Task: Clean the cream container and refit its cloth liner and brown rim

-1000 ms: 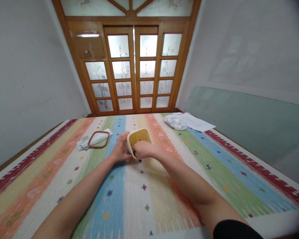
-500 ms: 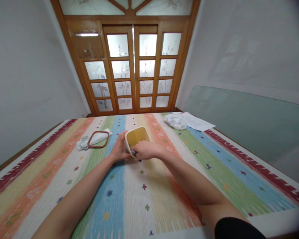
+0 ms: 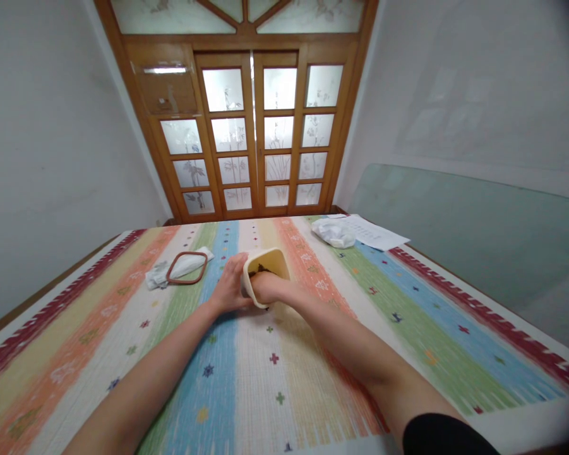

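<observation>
A small cream-coloured bin (image 3: 279, 258) with a squarish mouth and yellow inside is tilted so its opening faces me. My left hand (image 3: 230, 285) is closed around its left side. My right hand (image 3: 268, 287) reaches in through the mouth, and its fingers are hidden inside. Some dark material (image 3: 261, 269) shows beside that hand within the bin; what it is I cannot make out. To the left, a brown rounded-square ring (image 3: 170, 270) lies partly over a crumpled white plastic bag (image 3: 157, 275).
A striped, patterned cloth (image 3: 275, 379) covers the table. Far right lie a crumpled white bag (image 3: 334, 232) and printed paper sheets (image 3: 379, 235). Beyond the table stands a wooden door with glass panes (image 3: 230, 136); a pale green panel (image 3: 455, 215) lines the right wall.
My right hand has moved from the bin's near rim deeper inside it. The bin tips more toward me, and dark material now shows in it. My left hand keeps its hold.
</observation>
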Available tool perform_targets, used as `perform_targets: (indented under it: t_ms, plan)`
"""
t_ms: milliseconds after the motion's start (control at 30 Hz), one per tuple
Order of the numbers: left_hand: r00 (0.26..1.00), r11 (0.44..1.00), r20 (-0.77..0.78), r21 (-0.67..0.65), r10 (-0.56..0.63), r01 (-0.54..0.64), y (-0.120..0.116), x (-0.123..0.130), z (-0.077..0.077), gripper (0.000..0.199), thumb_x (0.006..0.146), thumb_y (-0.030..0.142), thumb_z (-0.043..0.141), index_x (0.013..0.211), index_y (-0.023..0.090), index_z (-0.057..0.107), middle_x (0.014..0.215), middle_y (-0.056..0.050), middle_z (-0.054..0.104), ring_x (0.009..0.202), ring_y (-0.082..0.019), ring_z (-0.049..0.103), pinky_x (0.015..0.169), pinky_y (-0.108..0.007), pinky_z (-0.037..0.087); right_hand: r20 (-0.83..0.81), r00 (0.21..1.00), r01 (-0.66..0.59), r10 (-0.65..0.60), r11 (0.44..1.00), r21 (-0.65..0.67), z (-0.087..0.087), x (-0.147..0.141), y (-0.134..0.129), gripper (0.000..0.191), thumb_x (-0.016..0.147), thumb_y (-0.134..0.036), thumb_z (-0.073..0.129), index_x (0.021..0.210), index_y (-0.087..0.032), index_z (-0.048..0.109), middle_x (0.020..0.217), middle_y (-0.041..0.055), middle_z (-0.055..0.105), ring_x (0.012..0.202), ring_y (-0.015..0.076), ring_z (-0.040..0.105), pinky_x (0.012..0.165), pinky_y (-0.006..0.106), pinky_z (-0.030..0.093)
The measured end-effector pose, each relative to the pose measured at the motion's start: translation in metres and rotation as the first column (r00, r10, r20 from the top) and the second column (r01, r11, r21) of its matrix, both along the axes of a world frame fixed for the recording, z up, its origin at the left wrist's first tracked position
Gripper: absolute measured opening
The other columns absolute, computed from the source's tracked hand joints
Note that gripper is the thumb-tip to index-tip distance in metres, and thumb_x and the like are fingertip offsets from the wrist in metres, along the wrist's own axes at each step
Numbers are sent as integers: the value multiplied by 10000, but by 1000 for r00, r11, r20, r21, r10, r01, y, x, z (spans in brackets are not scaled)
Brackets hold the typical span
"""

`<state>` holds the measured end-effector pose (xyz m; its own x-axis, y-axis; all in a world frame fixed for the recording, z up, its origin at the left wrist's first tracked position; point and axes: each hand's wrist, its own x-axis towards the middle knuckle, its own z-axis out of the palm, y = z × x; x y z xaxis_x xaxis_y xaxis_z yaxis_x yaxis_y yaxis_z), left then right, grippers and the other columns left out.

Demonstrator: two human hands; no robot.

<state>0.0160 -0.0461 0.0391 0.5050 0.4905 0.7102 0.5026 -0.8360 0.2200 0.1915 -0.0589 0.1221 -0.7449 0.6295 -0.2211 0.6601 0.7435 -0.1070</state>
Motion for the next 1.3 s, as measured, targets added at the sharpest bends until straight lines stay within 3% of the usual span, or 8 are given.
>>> perform_targets:
  t_ms: [333,433,667,767,867,1133,1200,1300]
  plan:
    - [995,995,96,-98,24,-14,6,-7,-2,1243,616,439,919,1603,220,195,1570,-205,390,1491,-421,391,1241,-639,333,-8,999,37,-36,996,85,69,37,-62,263,913,-226,553,1005,-178,795,969,150,796,865,276,755,701,304,468]
    - [996,996,88,-85,17,-10,5,-5,0,1234,625,442,914,1603,226,194,1574,-198,387,1484,-416,397,1239,-636,337,4,999,37,-37,997,74,63,34,-53,272,910,-224,555,1014,-176,801,987,153,798,877,277,755,705,304,468]
    - [999,999,36,-50,10,-8,0,1,4,1252,607,403,918,1616,249,193,1596,-194,376,1485,-433,388,1215,-652,350,28,996,82,-82,996,30,2,17,0,393,922,-301,622,1246,-122,755,1182,185,772,1041,294,739,851,306,515]
    - [1000,999,15,-42,15,-14,-1,3,4,1259,621,388,912,1629,260,167,1603,-198,365,1496,-428,373,1225,-648,333,10,998,55,-55,998,-10,-10,16,11,412,922,-282,642,1285,-112,733,1247,183,752,1084,283,728,898,293,512]
    - [1000,999,11,-39,18,-18,-1,2,3,1260,628,393,908,1630,263,155,1603,-198,358,1501,-426,363,1230,-651,322,17,999,51,-51,999,-14,-4,17,7,407,932,-287,620,1278,-102,731,1240,190,753,1061,288,735,869,298,516]
    - [997,997,74,-78,7,-1,4,-4,1,1264,627,482,922,1616,219,180,1588,-192,369,1479,-427,383,1229,-627,348,15,999,44,-45,997,68,55,33,-46,305,934,-269,525,1020,-173,802,987,152,799,860,278,758,713,312,485]
    - [997,997,71,-82,10,-4,4,-4,1,1269,622,479,923,1617,229,176,1589,-190,365,1480,-424,385,1225,-632,354,-4,999,40,-40,997,64,55,35,-46,298,927,-264,530,1021,-180,800,983,147,799,859,278,757,708,311,484]
    - [999,998,52,-64,6,-3,3,-2,2,1278,616,477,924,1622,236,172,1593,-193,363,1486,-422,381,1226,-639,347,21,998,63,-64,997,45,37,27,-32,299,908,-264,565,1058,-156,800,1025,163,797,889,292,759,728,316,506]
